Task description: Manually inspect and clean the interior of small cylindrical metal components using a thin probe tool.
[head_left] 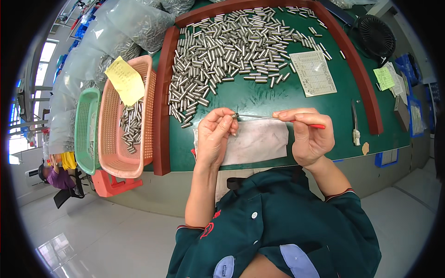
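Note:
Between the thumb and fingers of my left hand [214,136] is a small metal cylinder [235,116], mostly covered by the fingertips. My right hand [313,139] grips a thin metal rod tool with a red handle [317,126]. Its slim shaft [259,116] points left, with the tip at the cylinder; whether it goes inside cannot be made out. Both hands are above a stained whitish cloth [266,143] at the near edge of the green table [259,99]. Beyond them lies a wide heap of similar metal cylinders [232,46].
Dark red bars [161,106] frame the table. At left stand a pink basket [109,148] of cylinders, a green basket [82,134] and filled plastic bags [143,28]. A printed sheet [313,74], tweezers-like tool [355,123] and black fan [375,37] lie rightward. Far left, another person [62,178] sits.

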The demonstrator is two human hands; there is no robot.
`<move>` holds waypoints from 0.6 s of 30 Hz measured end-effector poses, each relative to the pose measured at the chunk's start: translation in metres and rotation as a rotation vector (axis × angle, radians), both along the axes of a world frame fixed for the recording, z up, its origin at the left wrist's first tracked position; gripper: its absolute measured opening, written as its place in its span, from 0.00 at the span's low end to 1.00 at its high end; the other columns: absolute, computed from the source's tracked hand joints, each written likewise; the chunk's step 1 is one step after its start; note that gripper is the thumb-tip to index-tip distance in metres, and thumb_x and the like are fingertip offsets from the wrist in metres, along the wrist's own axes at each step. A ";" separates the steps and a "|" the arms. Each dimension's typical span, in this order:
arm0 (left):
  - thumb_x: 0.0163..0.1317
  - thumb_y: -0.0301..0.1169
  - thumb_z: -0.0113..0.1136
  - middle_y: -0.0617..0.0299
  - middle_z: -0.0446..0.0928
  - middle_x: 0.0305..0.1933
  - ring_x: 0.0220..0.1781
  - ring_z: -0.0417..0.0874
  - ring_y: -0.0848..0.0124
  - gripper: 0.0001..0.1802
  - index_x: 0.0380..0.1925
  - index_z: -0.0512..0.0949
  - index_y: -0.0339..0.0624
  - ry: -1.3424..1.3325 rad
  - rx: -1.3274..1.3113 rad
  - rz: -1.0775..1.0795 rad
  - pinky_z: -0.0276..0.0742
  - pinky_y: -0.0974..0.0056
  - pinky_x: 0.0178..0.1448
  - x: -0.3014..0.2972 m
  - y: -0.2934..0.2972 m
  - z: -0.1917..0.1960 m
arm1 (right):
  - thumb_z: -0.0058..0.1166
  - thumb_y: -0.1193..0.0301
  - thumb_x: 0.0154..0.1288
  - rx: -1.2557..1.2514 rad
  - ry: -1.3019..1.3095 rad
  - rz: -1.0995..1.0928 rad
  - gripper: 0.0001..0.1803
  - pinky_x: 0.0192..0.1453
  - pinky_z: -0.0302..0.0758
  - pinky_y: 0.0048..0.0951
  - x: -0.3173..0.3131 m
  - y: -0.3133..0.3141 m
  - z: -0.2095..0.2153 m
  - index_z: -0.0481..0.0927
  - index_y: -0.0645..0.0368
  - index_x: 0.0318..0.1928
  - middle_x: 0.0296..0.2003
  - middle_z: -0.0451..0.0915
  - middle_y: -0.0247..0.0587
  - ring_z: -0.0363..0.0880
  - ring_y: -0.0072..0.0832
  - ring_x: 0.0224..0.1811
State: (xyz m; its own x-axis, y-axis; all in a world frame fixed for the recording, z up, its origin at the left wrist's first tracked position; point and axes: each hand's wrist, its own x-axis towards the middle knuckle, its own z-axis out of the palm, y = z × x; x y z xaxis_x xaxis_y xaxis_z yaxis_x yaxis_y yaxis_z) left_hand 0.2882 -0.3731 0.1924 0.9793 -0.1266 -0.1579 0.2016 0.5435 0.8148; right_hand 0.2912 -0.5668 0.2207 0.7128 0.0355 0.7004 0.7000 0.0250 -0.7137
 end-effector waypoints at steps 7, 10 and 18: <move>0.59 0.27 0.54 0.62 0.72 0.25 0.27 0.70 0.76 0.07 0.36 0.73 0.35 -0.005 0.003 -0.018 0.66 0.73 0.34 -0.001 0.001 0.000 | 0.45 0.83 0.61 0.171 0.090 -0.045 0.04 0.37 0.79 0.29 0.003 0.006 -0.001 0.66 0.68 0.36 0.30 0.77 0.52 0.79 0.33 0.32; 0.59 0.28 0.54 0.63 0.72 0.25 0.27 0.70 0.76 0.08 0.36 0.73 0.35 -0.005 -0.005 -0.009 0.66 0.73 0.34 0.000 0.001 0.000 | 0.42 0.82 0.63 0.211 0.110 -0.071 0.04 0.40 0.78 0.32 0.004 0.000 0.001 0.64 0.68 0.38 0.32 0.75 0.52 0.78 0.33 0.33; 0.59 0.27 0.54 0.63 0.73 0.25 0.28 0.70 0.77 0.07 0.36 0.73 0.35 -0.007 -0.006 -0.003 0.66 0.74 0.34 0.000 0.000 -0.002 | 0.43 0.83 0.62 0.218 0.076 0.004 0.05 0.41 0.79 0.34 0.003 0.002 -0.001 0.64 0.68 0.38 0.31 0.75 0.52 0.78 0.33 0.32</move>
State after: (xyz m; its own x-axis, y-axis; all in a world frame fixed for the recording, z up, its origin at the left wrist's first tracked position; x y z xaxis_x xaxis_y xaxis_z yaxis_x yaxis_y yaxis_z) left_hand 0.2885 -0.3728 0.1902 0.9800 -0.1309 -0.1500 0.1976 0.5477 0.8130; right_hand 0.2945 -0.5645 0.2195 0.7642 -0.1078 0.6359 0.6438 0.1875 -0.7419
